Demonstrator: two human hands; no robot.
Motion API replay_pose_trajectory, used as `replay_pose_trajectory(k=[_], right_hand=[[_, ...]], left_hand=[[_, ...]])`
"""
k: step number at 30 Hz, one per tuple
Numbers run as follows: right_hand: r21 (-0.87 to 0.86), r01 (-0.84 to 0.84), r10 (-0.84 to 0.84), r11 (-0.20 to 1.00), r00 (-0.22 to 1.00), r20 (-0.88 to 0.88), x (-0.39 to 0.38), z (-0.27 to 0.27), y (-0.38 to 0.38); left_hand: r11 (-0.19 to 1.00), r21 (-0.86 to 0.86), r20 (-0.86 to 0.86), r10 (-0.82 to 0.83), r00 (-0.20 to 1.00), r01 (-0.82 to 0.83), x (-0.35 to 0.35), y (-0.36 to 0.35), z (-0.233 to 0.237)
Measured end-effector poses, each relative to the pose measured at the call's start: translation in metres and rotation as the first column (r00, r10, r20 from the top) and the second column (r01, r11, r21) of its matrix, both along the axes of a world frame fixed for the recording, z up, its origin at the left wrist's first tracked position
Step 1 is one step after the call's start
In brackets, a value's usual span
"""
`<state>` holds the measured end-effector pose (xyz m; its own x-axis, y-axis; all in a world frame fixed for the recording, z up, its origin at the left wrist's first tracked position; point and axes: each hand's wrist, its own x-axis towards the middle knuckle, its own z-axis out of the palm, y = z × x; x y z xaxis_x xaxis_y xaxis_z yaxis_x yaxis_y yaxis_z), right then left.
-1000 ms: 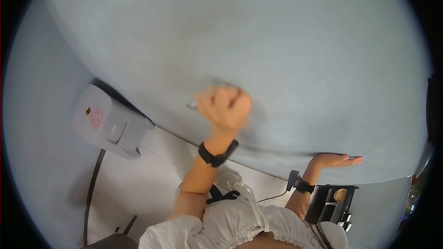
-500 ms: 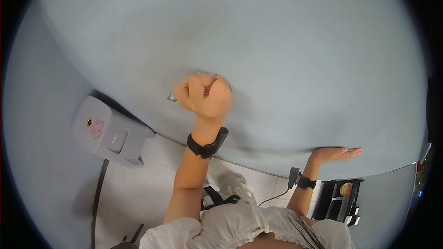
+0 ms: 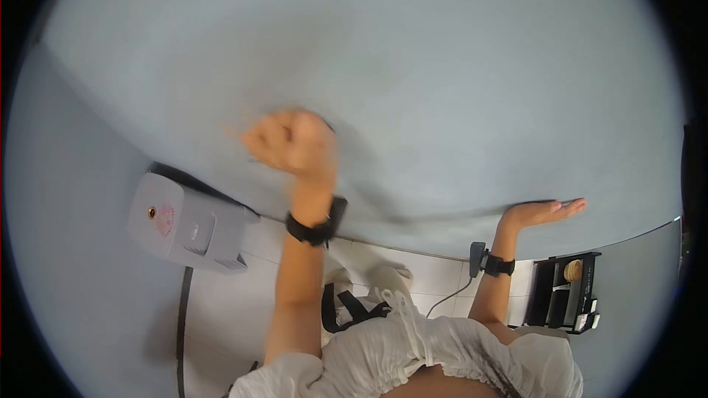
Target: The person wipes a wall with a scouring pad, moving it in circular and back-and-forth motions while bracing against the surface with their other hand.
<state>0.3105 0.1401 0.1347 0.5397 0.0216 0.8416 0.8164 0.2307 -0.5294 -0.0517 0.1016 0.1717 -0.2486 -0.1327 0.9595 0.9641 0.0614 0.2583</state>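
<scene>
My left hand (image 3: 291,141) is closed in a fist against the pale grey-blue wall (image 3: 442,88) and is blurred by motion. A crinkly silvery thing showed around its fingers a moment earlier; now the hand covers nearly all of it, with a small dark edge beside the knuckles. On the right, my right hand (image 3: 546,212) lies stretched out with its palm side to the wall, holding nothing. Each wrist wears a black strap with a small box, the left strap (image 3: 313,230) and the right strap (image 3: 498,264).
A grey bin-like box (image 3: 192,217) with red print stands at the left by the wall's foot. A black rack (image 3: 564,291) holding a tan round thing is at the lower right. A cable (image 3: 451,298) hangs from the right wrist box. White floor tiles (image 3: 258,280) lie below.
My left fist has moved left along the wall, and the silvery thing has become hidden. My right hand stays flat on the wall, appearing slightly higher as the view shifts.
</scene>
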Motion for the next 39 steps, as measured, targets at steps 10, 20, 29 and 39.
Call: replay_pose_trajectory(k=[10, 20, 29, 39], right_hand=[[0.000, -0.004, 0.004, 1.000, 1.000, 0.013, -0.004, 0.002, -0.001], [0.014, -0.023, 0.023, 1.000, 1.000, 0.008, -0.005, 0.004, 0.000], [0.040, -0.011, 0.010, 0.999, 0.999, 0.030, 0.000, 0.002, 0.001], [0.116, -0.020, 0.005, 0.993, 0.992, 0.126, 0.005, -0.004, 0.007]], left_hand=[[0.998, 0.004, -0.023, 0.055, 0.998, -0.055, -0.024, -0.005, 0.050], [0.916, -0.291, -0.154, -0.330, 0.931, 0.276, 0.057, -0.017, -0.082], [0.991, 0.078, -0.189, -0.095, 0.977, 0.111, 0.030, 0.008, -0.003], [0.940, -0.011, 0.314, -0.320, 0.894, 0.341, 0.047, -0.011, -0.116]])
